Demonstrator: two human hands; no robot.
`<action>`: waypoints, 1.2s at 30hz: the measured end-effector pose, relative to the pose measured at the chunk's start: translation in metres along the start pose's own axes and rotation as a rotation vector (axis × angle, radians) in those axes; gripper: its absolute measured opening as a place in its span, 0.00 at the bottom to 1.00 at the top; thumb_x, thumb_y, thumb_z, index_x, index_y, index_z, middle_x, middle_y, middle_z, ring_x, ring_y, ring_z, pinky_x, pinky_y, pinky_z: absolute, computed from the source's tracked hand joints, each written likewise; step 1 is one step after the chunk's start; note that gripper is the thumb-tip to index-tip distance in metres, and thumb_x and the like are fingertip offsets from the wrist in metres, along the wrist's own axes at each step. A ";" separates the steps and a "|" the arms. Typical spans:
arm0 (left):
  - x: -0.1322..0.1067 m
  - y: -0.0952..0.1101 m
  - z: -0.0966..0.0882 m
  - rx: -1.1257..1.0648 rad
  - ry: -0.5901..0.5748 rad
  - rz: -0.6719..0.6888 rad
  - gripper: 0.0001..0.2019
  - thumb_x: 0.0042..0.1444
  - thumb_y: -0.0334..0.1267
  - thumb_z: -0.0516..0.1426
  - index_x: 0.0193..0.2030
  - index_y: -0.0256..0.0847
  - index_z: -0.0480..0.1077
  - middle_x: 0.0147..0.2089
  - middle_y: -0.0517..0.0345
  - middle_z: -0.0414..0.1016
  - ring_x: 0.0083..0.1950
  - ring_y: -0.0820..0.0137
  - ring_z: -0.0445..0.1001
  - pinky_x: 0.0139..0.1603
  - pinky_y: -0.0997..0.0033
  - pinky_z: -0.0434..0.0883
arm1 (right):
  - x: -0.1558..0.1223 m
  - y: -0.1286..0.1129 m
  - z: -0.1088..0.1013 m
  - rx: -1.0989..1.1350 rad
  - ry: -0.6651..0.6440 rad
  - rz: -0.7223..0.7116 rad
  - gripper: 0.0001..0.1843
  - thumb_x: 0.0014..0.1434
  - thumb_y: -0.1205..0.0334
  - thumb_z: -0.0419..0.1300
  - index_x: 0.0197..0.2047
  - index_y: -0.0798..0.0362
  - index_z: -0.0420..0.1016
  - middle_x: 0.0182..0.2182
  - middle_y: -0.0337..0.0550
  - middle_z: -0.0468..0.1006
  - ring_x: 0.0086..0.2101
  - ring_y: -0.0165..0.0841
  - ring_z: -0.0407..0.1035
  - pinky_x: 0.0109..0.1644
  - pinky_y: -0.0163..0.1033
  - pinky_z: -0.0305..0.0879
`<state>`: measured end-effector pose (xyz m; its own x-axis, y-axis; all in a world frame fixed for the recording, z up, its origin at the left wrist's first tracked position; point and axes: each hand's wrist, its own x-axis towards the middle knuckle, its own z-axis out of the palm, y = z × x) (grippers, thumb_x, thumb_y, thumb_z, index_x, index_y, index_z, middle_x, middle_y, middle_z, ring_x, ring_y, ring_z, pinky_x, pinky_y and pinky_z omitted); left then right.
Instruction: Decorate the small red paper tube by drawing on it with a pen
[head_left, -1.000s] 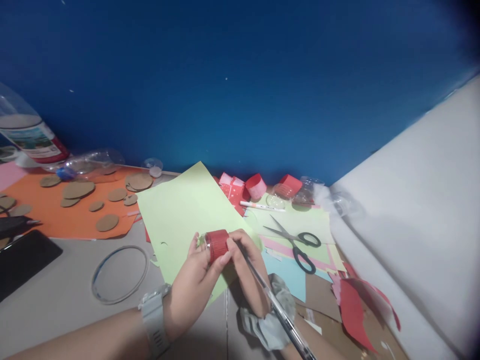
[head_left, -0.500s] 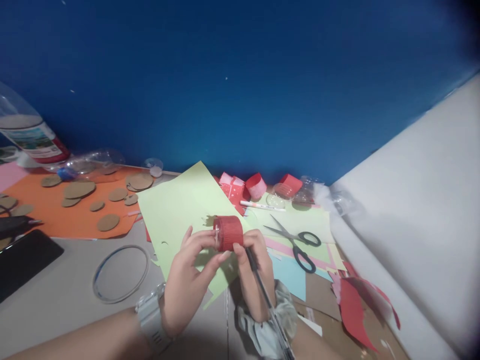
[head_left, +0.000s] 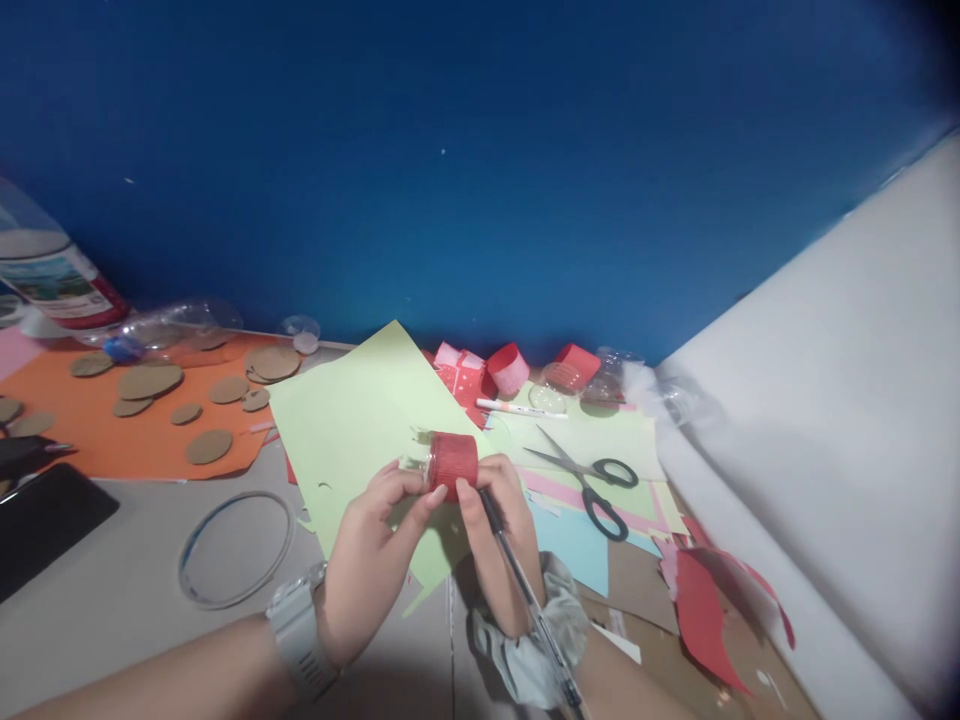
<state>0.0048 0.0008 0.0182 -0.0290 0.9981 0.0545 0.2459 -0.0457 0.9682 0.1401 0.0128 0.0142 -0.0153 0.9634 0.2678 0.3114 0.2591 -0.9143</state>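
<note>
Between my two hands is a short clear plastic cup-like piece wrapped in a ribbed red band (head_left: 454, 460), lying on its side in the air. The fingers and thumb of my left hand (head_left: 381, 545) grip its clear left end, where jagged clear edges stick out. My right hand (head_left: 501, 535) pinches the red end with thumb and fingertips. A pen (head_left: 531, 598) with a dark end and clear barrel is tucked in that same hand, slanting down past the wrist. Beneath both hands lies a light green sheet of paper (head_left: 360, 400).
Open scissors (head_left: 589, 475) rest on coloured papers to the right. Cardboard discs (head_left: 150, 380) lie on an orange sheet (head_left: 105, 455) at left, near a phone (head_left: 56, 525) and a ring (head_left: 236, 550). A white marker (head_left: 517, 408) and red paper rings (head_left: 508, 368) sit near the blue wall.
The red-wrapped piece has turned slightly in my fingers and shows more of its jagged clear end. The whole scene has shifted a little left in view.
</note>
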 end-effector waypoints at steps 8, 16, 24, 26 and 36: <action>0.001 0.004 -0.002 -0.087 -0.003 -0.018 0.10 0.64 0.45 0.52 0.40 0.44 0.70 0.42 0.58 0.77 0.48 0.66 0.73 0.58 0.65 0.65 | -0.003 -0.002 -0.002 -0.028 -0.020 -0.062 0.10 0.64 0.60 0.57 0.30 0.50 0.70 0.32 0.39 0.67 0.34 0.34 0.65 0.38 0.40 0.62; 0.003 0.004 -0.004 -0.118 0.104 -0.131 0.12 0.62 0.48 0.55 0.34 0.42 0.68 0.33 0.62 0.74 0.37 0.70 0.72 0.42 0.71 0.67 | 0.001 0.006 0.000 -0.010 0.060 0.025 0.10 0.65 0.54 0.55 0.39 0.48 0.74 0.34 0.41 0.72 0.36 0.36 0.68 0.40 0.41 0.65; 0.000 0.005 -0.001 -0.110 -0.058 -0.030 0.11 0.63 0.42 0.54 0.31 0.41 0.71 0.34 0.59 0.75 0.38 0.69 0.72 0.43 0.69 0.69 | 0.007 0.006 0.001 0.246 0.128 0.200 0.20 0.66 0.46 0.51 0.31 0.51 0.69 0.27 0.38 0.72 0.29 0.33 0.66 0.36 0.38 0.63; 0.000 0.002 0.000 -0.063 -0.100 0.007 0.12 0.63 0.42 0.54 0.30 0.41 0.71 0.34 0.57 0.74 0.40 0.67 0.72 0.46 0.67 0.68 | 0.005 0.005 0.000 0.209 0.110 0.190 0.21 0.66 0.46 0.50 0.29 0.51 0.69 0.26 0.38 0.70 0.30 0.33 0.65 0.36 0.39 0.62; 0.001 0.003 0.000 -0.174 0.004 -0.211 0.12 0.60 0.49 0.56 0.41 0.44 0.64 0.32 0.64 0.70 0.36 0.70 0.70 0.40 0.70 0.68 | 0.003 0.002 -0.002 0.168 -0.057 0.160 0.17 0.64 0.51 0.55 0.27 0.50 0.64 0.23 0.34 0.64 0.26 0.30 0.60 0.31 0.35 0.58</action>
<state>0.0053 0.0016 0.0212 -0.0653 0.9862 -0.1521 0.0642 0.1563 0.9856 0.1427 0.0164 0.0137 -0.0332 0.9942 0.1018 0.1522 0.1057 -0.9827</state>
